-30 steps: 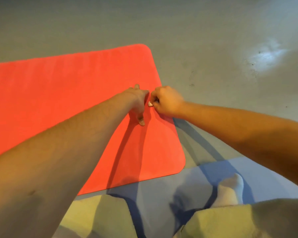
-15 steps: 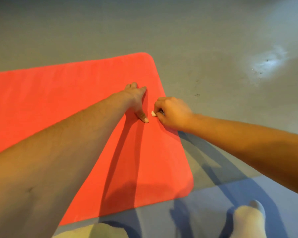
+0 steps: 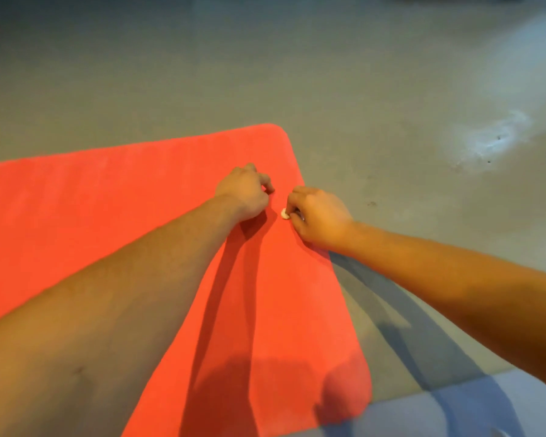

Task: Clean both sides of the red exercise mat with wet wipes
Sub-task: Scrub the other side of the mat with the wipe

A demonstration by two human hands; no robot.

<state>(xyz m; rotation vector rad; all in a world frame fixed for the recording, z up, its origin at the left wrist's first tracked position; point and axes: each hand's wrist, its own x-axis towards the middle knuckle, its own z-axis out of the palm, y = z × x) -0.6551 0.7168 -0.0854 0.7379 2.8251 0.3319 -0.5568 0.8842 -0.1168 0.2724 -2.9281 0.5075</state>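
from my end i see the red mat lying flat on the grey floor. it runs off the left edge of the view, and its right end, with two rounded corners, is in sight. both of the person's bare arms reach out over that right end.

the left hand sits on the mat, a little in from the right edge and nearer the far corner than the near one. its fingers are curled into a loose fist, back of the hand up, and i see nothing in it.

the right hand is just beside it at the mat's right edge, with the forearm out over the floor. its fingers are curled tight, and the fingertips pinch a small white wad. the wad pokes out on the side towards the left hand, down at the mat surface. it is too small for me to tell whether it is a wipe. the two hands are close but apart, with a strip of bare mat between them.

the arms throw dark shadows down the mat towards its near edge. at the lower right a blue mat lies on the floor beside the red mat's near right corner. a pale patch of glare shows on the floor well off to the right.
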